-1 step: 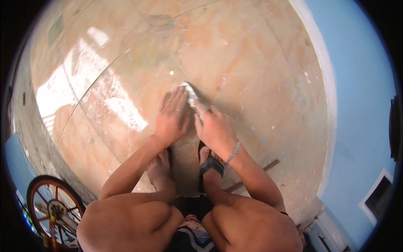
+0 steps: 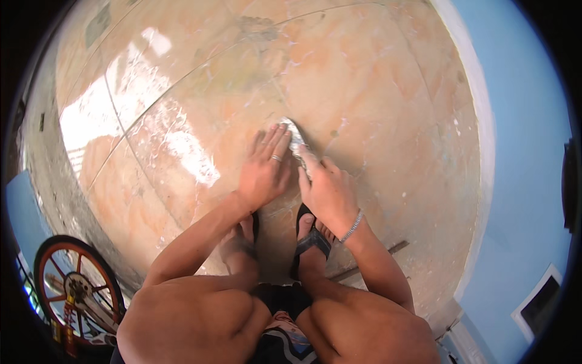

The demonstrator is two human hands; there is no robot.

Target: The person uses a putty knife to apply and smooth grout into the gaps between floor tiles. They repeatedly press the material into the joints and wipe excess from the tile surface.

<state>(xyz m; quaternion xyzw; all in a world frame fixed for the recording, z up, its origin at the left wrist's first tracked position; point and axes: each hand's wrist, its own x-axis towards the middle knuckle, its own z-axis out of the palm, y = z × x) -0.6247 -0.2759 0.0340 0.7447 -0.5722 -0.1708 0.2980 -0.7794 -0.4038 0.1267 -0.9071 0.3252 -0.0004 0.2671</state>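
On the tiled floor (image 2: 357,91) in front of my feet is a narrow, shiny silver blade (image 2: 294,134) with a rounded far end. My right hand (image 2: 330,191) is closed round its near end, the index finger stretched along it; that end is hidden under the fingers. Flat beside the blade lies my left hand (image 2: 265,173), fingers stretched out, the fingertips against the blade's left side near its far end. A ring shows on one left finger and a chain bracelet (image 2: 351,226) on my right wrist.
My sandalled feet (image 2: 312,239) stand just behind the hands. A dark, narrow strip (image 2: 397,247) lies on the floor at the right, partly behind my right forearm. A spoked wheel (image 2: 77,285) stands at the lower left. The blue wall (image 2: 521,151) rises on the right.
The whole view has shifted a little. Against the floor tiles, both hands and the blade have slid slightly nearer and to the right. The grip looks the same.
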